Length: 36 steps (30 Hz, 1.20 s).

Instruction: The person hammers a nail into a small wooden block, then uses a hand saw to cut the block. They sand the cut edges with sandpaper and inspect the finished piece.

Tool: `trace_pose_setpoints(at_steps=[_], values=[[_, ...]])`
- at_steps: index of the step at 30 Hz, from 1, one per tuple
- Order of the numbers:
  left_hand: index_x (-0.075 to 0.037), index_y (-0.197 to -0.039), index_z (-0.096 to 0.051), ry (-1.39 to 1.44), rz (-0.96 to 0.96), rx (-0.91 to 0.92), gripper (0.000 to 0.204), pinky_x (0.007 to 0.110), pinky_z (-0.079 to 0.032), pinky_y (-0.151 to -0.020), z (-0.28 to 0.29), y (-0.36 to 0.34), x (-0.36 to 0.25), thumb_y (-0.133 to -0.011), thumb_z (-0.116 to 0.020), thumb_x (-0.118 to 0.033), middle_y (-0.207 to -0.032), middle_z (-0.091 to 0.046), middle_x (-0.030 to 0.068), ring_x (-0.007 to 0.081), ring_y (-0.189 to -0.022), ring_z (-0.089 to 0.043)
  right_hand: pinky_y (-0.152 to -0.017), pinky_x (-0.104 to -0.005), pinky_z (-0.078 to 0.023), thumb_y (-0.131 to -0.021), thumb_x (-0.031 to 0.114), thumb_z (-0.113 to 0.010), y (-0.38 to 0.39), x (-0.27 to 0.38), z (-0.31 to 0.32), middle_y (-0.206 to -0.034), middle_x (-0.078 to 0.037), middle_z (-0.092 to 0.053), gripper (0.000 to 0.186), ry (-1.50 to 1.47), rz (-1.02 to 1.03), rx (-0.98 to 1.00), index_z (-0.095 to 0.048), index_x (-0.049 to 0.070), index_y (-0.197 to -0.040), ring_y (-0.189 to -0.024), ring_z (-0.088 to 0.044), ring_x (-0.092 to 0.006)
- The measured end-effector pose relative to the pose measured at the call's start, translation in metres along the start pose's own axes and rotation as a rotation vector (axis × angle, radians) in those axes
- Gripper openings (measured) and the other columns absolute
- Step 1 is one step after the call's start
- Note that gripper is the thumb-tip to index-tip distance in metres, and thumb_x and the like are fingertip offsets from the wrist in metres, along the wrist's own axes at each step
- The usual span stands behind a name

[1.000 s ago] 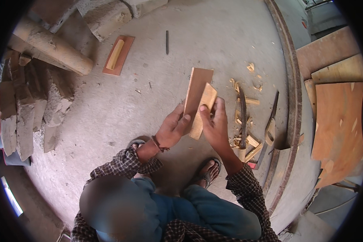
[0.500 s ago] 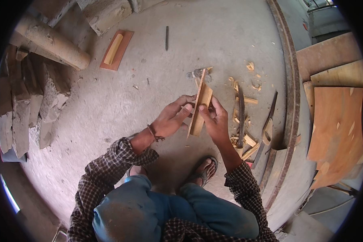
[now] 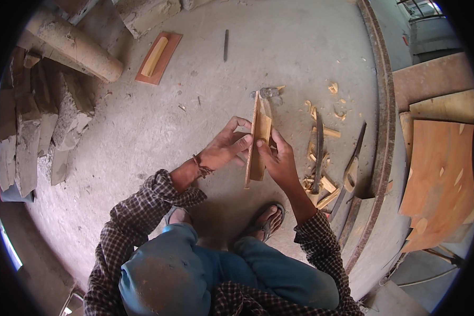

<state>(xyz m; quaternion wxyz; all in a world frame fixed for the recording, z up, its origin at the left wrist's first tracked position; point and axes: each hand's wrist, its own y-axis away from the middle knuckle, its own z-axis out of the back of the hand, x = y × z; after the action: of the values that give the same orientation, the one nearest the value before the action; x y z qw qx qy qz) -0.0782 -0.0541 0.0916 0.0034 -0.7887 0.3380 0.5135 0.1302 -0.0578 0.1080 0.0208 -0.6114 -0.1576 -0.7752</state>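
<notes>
Upright on edge before me is a wooden float (image 3: pixel 261 142), a thin board with a pale wooden handle bar on its right face. My right hand (image 3: pixel 280 160) is closed round the handle side, thumb on the bar. Against the board's left face rest the fingertips of my left hand (image 3: pixel 224 147), its fingers spread and its thumb pointing at the board. A hammer (image 3: pixel 270 92) lies on the floor just beyond the float, partly hidden by it. A second float (image 3: pixel 157 57), reddish with a pale handle, lies at the far left.
Right of my hands lie a curved blade (image 3: pixel 319 152), a wooden-handled saw (image 3: pixel 350 176) and wood shavings (image 3: pixel 329 184). A long metal bar (image 3: pixel 387 121) runs beyond them, with plywood sheets (image 3: pixel 437 179) farther right. Concrete blocks (image 3: pixel 29 126) are piled left; a dark flat strip (image 3: pixel 226 46) lies ahead.
The float has turned a little more upright and shifted slightly left and down. My left fingers have spread wider, with a gap opening between index finger and thumb. The view has shifted slightly.
</notes>
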Motion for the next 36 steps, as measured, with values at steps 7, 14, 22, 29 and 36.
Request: trace_pose_setpoints(at_steps=[7, 14, 22, 29, 36], values=[[-0.014, -0.149, -0.029, 0.053, -0.048, -0.024, 0.046, 0.047, -0.043, -0.112, 0.007, 0.005, 0.014, -0.111, -0.051, -0.025, -0.148, -0.048, 0.0159, 0.0276, -0.137, -0.048, -0.08, -0.0366, -0.056, -0.098, 0.022, -0.069, 0.004, 0.006, -0.011, -0.109, -0.02, -0.069, 0.056, 0.173, 0.111, -0.019, -0.051, -0.007, -0.143, -0.094, -0.071, -0.0244], [-0.003, -0.154, -0.029, -0.014, -0.306, -0.276, 0.052, 0.035, -0.042, -0.112, -0.011, -0.003, 0.036, -0.111, -0.05, -0.022, -0.144, -0.051, 0.0112, 0.0178, -0.133, -0.048, -0.099, -0.045, -0.049, -0.094, 0.016, -0.069, 0.02, 0.01, -0.021, -0.125, -0.025, -0.055, 0.073, 0.471, 0.208, 0.042, -0.035, -0.004, -0.155, -0.114, -0.059, -0.0381], [0.0, -0.136, -0.059, 0.133, -0.203, -0.326, 0.035, 0.03, -0.05, -0.099, 0.001, 0.002, 0.052, -0.111, -0.053, -0.025, -0.124, -0.068, 0.0033, 0.0092, -0.112, -0.061, -0.071, -0.0288, -0.057, -0.087, 0.009, -0.078, 0.022, 0.002, -0.028, -0.111, -0.015, -0.068, 0.054, 0.396, 0.214, -0.094, -0.055, -0.002, -0.135, -0.096, -0.07, -0.0202], [-0.003, -0.123, -0.065, 0.145, -0.226, -0.427, 0.03, 0.027, -0.053, -0.084, -0.008, 0.001, 0.05, -0.109, -0.058, -0.03, -0.11, -0.073, 0.0014, 0.0077, -0.096, -0.066, -0.066, -0.0287, -0.056, -0.085, 0.007, -0.078, 0.022, 0.008, -0.034, -0.107, -0.012, -0.068, 0.046, 0.448, 0.22, -0.188, -0.06, 0.001, -0.127, -0.087, -0.069, -0.0177], [-0.001, -0.126, -0.064, -0.022, -0.336, -0.423, 0.031, 0.026, -0.053, -0.082, -0.005, -0.006, 0.053, -0.11, -0.056, -0.026, -0.109, -0.073, 0.0016, 0.007, -0.095, -0.064, -0.068, -0.0335, -0.055, -0.082, 0.007, -0.078, 0.021, 0.011, -0.034, -0.104, -0.012, -0.066, 0.045, 0.452, 0.219, -0.214, -0.062, 0.003, -0.124, -0.088, -0.068, -0.0236]])
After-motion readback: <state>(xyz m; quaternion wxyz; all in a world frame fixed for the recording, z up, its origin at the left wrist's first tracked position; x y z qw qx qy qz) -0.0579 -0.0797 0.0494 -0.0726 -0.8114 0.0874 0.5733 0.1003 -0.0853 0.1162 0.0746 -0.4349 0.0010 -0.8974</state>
